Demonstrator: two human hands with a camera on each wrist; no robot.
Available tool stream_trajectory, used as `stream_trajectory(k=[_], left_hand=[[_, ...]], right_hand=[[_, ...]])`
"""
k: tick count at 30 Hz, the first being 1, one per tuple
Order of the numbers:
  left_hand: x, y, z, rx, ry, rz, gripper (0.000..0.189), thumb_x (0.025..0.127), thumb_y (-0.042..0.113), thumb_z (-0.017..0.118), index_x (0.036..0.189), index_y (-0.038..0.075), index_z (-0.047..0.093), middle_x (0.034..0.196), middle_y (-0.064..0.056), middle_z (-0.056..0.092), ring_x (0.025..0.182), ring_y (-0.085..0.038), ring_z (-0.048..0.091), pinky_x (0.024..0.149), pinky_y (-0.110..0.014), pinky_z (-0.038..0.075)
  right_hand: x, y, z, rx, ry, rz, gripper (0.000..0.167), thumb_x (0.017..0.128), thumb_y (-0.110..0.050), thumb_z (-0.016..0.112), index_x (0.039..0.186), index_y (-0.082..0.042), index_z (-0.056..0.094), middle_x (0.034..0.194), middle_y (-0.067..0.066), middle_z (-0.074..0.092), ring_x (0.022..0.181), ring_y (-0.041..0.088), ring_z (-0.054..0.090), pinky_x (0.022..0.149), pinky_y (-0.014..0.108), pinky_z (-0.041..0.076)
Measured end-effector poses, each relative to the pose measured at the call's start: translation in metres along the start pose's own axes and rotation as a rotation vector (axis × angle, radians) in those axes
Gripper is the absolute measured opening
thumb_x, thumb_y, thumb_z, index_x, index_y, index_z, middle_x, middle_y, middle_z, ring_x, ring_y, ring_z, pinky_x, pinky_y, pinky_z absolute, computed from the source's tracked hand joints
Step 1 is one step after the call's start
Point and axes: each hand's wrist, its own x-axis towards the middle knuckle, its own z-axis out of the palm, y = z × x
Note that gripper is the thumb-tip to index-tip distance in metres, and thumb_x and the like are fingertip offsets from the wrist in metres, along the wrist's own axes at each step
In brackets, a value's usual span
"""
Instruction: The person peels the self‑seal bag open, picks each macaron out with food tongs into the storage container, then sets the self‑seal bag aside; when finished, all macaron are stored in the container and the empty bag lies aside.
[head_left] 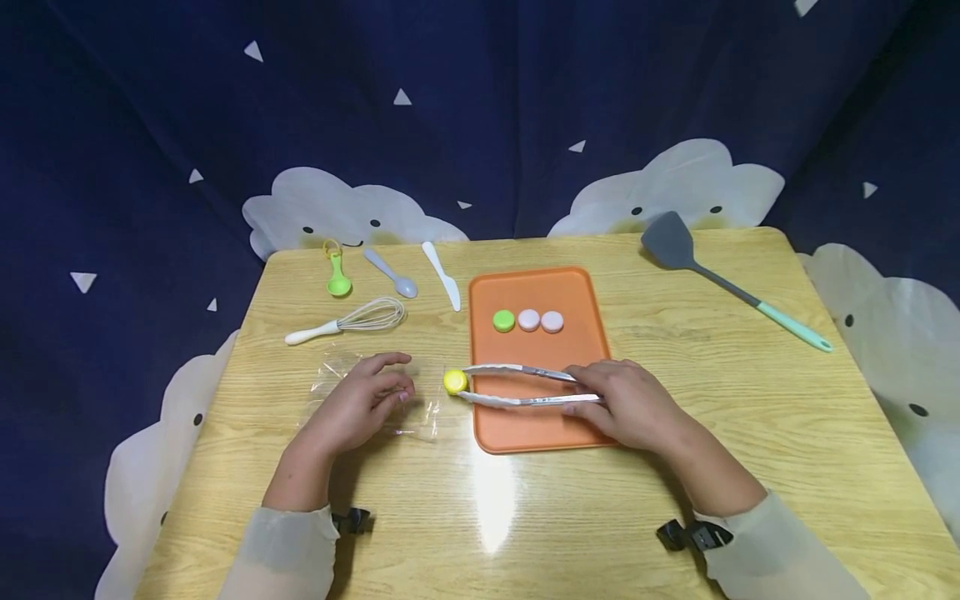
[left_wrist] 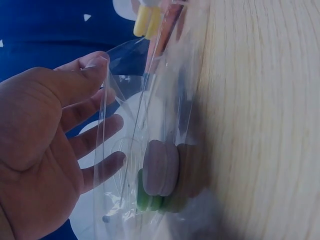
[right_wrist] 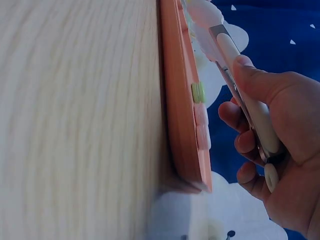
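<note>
My left hand (head_left: 363, 400) holds the mouth edge of a clear plastic bag (left_wrist: 132, 107), thumb at the rim and other fingers spread behind the film. A lilac macaron (left_wrist: 161, 167) and a green macaron (left_wrist: 144, 197) lie inside the bag. In the right hand (head_left: 637, 404) I grip a pair of tongs (head_left: 543, 401), fingers curled round the handles. Between the tips of the tongs sits a yellow macaron (head_left: 455, 382), close to the bag's opening and just left of the orange tray (head_left: 525, 289).
On the tray stand a green macaron (head_left: 503, 321) and two pale pink macarons (head_left: 528, 320). Left and behind lie a whisk (head_left: 348, 323), a green measuring spoon (head_left: 339, 286), a grey spoon (head_left: 393, 275) and a white knife (head_left: 442, 277). A grey spatula (head_left: 705, 267) lies far right.
</note>
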Motion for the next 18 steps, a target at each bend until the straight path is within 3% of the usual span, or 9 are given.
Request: stream_trajectory(k=[12,18], left_hand=[[0.002,0.002,0.001,-0.004,0.021,0.02,0.006,0.096,0.008,0.074,0.098,0.013,0.075,0.142,-0.014,0.058,0.13,-0.038,0.055,0.103,-0.054,0.047],[0.002,0.003,0.003,-0.021,0.018,-0.011,0.006,0.097,0.01,0.074,0.099,0.015,0.075,0.145,-0.01,0.056,0.133,-0.036,0.054,0.103,-0.054,0.048]], right_hand=[[-0.015,0.016,-0.01,0.0,0.016,0.101,0.052,0.092,-0.041,0.08,0.132,-0.011,0.07,0.111,0.004,0.075,0.101,0.025,0.071,0.09,0.051,0.054],[-0.017,0.024,-0.013,-0.02,0.028,0.129,0.054,0.092,-0.038,0.08,0.133,-0.005,0.069,0.114,0.01,0.075,0.105,0.032,0.071,0.091,0.056,0.053]])
